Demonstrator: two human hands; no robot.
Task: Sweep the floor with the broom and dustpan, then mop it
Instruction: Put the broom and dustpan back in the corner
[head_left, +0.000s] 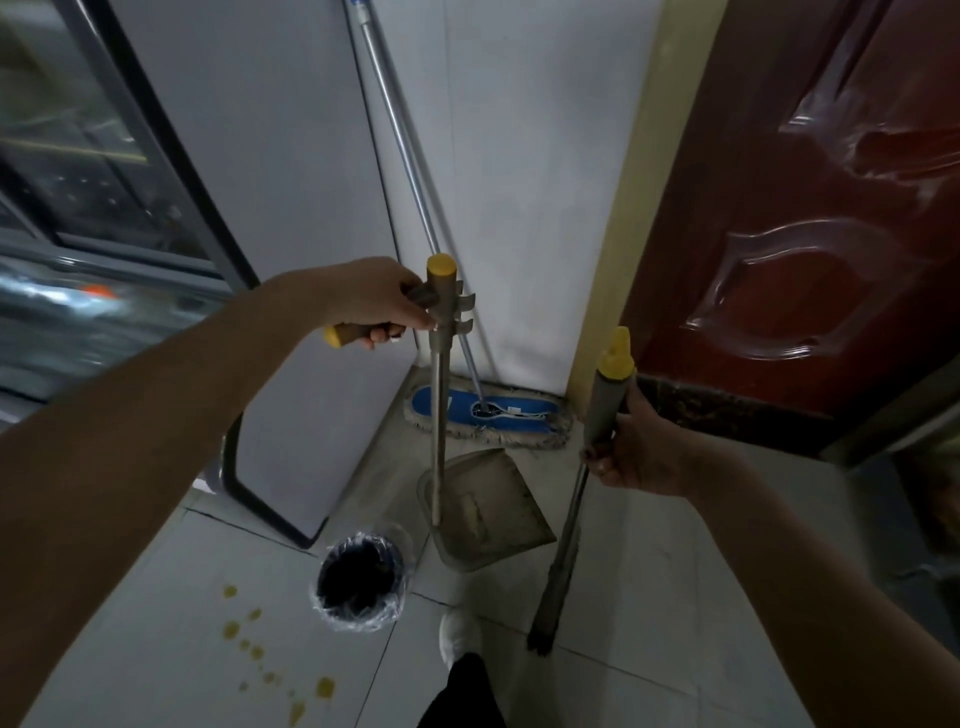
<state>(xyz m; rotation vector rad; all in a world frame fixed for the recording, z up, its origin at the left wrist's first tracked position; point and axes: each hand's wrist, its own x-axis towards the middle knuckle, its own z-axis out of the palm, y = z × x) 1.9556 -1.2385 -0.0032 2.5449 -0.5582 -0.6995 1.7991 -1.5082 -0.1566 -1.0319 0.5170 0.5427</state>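
Sweeping looks to be the step in hand: the left hand (371, 304) is clamped on the side grip of the grey, yellow-capped long-handled dustpan (485, 512) at centre. The right hand (641, 452) grips the grey, yellow-tipped broom (558, 566) at 4 o'clock, and the blue flat mop (488, 410) leans untouched at 12 o'clock. Next, probably, the bristles must work the pale tiled floor (649, 597) toward the yellow spots (249, 639) at 7 o'clock, beside a black plastic-lined bin (361, 579).

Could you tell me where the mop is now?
In the head view, centre, the mop leans against the white wall, pad on the floor behind the dustpan.
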